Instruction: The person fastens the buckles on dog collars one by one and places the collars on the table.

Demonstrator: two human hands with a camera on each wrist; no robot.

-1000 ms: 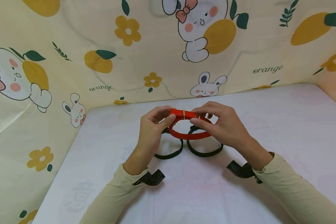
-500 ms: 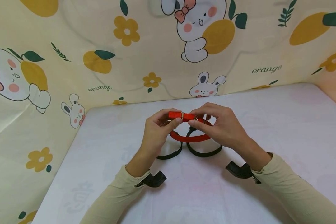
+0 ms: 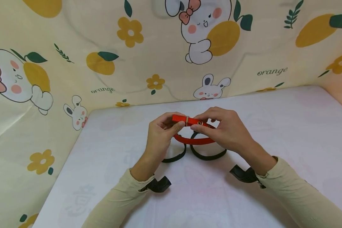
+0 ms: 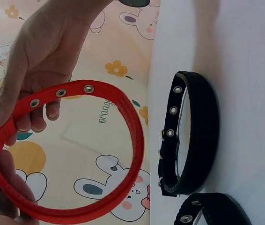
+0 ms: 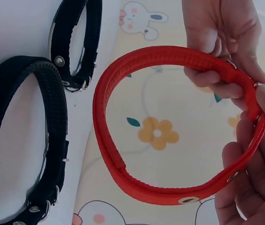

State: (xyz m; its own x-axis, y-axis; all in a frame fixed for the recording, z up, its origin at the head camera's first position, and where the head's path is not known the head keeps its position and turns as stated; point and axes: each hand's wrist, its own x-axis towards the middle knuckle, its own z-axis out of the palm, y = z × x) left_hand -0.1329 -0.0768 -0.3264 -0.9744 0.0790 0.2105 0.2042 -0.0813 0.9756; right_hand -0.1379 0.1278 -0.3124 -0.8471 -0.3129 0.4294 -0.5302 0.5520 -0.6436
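Note:
Both hands hold a red collar [image 3: 195, 141] upright as a loop above the table. My left hand [image 3: 159, 136] pinches its buckle end, thumb by the metal loop on the strap. My right hand [image 3: 228, 128] grips the strap beside an eyelet. Several metal eyelets show along the red collar [image 4: 137, 124] in the left wrist view. On the table, below and behind my hands, stand two black collars: a left one [image 3: 175, 158], partly hidden by my left hand, and a right one [image 3: 208, 157]. Eyelets line the nearer black collar [image 4: 202, 136].
A white-covered table [image 3: 108, 177] lies under everything. Behind it and along the left hangs a cream cloth [image 3: 165, 47] printed with rabbits, flowers and oranges. Black mounts [image 3: 159, 184] stick out at both sleeve cuffs.
My left hand has slid a little right along the strap, its thumb now at the metal loop. The collar's top has dropped slightly; the right hand has lowered slightly too.

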